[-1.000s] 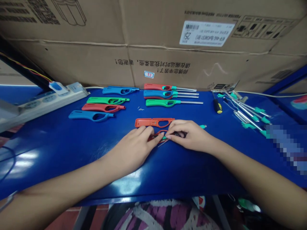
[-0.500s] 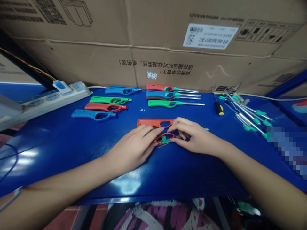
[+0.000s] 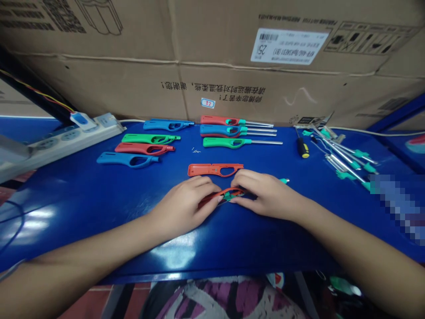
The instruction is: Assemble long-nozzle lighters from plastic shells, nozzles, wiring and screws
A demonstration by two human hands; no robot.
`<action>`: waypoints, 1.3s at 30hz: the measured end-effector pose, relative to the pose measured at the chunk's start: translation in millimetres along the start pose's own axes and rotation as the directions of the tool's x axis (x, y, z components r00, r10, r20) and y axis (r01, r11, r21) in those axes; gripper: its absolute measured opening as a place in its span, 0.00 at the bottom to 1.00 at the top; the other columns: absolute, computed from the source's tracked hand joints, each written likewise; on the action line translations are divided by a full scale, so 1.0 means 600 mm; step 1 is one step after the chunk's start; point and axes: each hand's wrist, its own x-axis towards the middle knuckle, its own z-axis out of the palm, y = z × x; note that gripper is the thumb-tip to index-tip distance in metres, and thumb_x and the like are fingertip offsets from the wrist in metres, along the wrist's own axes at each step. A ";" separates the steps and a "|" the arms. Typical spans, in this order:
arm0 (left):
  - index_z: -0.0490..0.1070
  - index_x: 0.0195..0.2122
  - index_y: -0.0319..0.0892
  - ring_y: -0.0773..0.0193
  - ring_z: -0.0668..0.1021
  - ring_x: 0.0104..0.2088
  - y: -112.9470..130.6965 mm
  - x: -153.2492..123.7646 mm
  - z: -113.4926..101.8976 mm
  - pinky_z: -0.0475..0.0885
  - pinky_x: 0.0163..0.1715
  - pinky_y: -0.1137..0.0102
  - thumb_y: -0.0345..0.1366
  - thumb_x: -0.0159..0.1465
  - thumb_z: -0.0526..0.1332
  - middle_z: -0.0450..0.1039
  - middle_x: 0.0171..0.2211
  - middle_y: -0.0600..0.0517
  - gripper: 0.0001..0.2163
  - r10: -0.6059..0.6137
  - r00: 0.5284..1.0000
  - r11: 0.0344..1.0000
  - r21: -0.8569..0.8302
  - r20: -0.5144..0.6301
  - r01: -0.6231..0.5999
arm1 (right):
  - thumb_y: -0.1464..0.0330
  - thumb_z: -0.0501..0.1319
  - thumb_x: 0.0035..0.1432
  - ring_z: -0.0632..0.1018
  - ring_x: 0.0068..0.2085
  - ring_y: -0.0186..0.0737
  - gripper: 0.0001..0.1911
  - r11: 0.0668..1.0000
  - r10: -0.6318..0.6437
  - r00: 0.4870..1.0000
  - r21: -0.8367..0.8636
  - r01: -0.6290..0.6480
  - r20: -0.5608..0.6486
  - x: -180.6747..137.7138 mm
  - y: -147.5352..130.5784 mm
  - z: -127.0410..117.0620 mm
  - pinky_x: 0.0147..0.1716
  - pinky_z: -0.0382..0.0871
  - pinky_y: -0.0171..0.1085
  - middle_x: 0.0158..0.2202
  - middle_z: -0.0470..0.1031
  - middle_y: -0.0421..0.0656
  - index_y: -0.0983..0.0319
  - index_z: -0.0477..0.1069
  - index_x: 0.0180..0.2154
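Note:
Between my two hands is a red-orange lighter housing half (image 3: 236,190), tilted up, with a green trigger piece (image 3: 227,196) inside its loop. My left hand (image 3: 184,201) is closed around the handle end and hides most of it. My right hand (image 3: 270,192) pinches the front end between thumb and fingers. Just beyond them the other red housing half (image 3: 202,169) lies on the blue table, inner side up. A green-and-metal tip (image 3: 284,180) shows past my right hand; the rest of it is hidden.
Housings, including a blue one (image 3: 124,159), lie at back left. Lighters with metal tubes, one green (image 3: 219,142), lie at back centre near small screws (image 3: 196,151). A screwdriver (image 3: 303,148), several metal tubes (image 3: 345,167) and a power strip (image 3: 63,141) flank them; a cardboard box (image 3: 133,84) stands behind.
My right fingers have drawn back from the housing half on the table, uncovering its right end. The held half is tilted more, and both hands are closer around it.

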 end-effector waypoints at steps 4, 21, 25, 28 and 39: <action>0.75 0.45 0.41 0.58 0.77 0.43 -0.002 0.002 0.002 0.73 0.43 0.64 0.36 0.72 0.56 0.76 0.41 0.48 0.09 0.007 1.000 1.000 0.017 -0.001 -0.007 | 0.64 0.61 0.67 0.77 0.41 0.40 0.09 0.999 -0.019 1.000 -0.031 0.019 0.005 -0.001 -0.006 0.004 0.37 0.69 0.37 0.42 0.76 0.43 0.61 0.70 0.46; 0.73 0.45 0.41 0.58 0.78 0.43 0.002 0.003 0.003 0.74 0.43 0.63 0.34 0.71 0.56 0.76 0.42 0.47 0.08 0.038 0.999 0.999 0.021 -0.033 -0.037 | 0.62 0.57 0.70 0.80 0.45 0.43 0.14 0.990 -0.079 0.995 -0.125 0.072 -0.056 0.001 -0.007 0.013 0.39 0.73 0.38 0.45 0.78 0.45 0.60 0.71 0.53; 0.73 0.45 0.40 0.59 0.77 0.43 0.002 0.006 0.008 0.73 0.44 0.63 0.34 0.68 0.60 0.76 0.41 0.48 0.07 0.025 0.999 0.997 -0.073 -0.040 -0.028 | 0.63 0.57 0.70 0.80 0.45 0.43 0.15 0.987 -0.085 0.995 -0.142 0.076 -0.054 0.003 -0.007 0.016 0.39 0.73 0.39 0.44 0.78 0.46 0.62 0.71 0.54; 0.74 0.42 0.41 0.60 0.77 0.39 -0.001 0.007 0.010 0.73 0.41 0.65 0.36 0.69 0.59 0.76 0.38 0.49 0.06 -0.011 0.998 0.997 -0.075 -0.059 0.007 | 0.63 0.58 0.69 0.79 0.46 0.43 0.17 0.991 -0.076 0.996 -0.116 0.071 -0.038 0.002 -0.008 0.015 0.41 0.73 0.40 0.46 0.77 0.47 0.62 0.70 0.56; 0.76 0.52 0.43 0.59 0.80 0.44 -0.013 0.008 0.004 0.75 0.46 0.64 0.38 0.71 0.58 0.79 0.45 0.48 0.12 -0.024 0.994 1.000 0.008 -0.103 0.024 | 0.65 0.60 0.65 0.76 0.40 0.40 0.08 0.984 -0.069 0.997 -0.166 0.063 -0.032 -0.006 -0.012 -0.018 0.33 0.67 0.37 0.48 0.72 0.46 0.59 0.69 0.45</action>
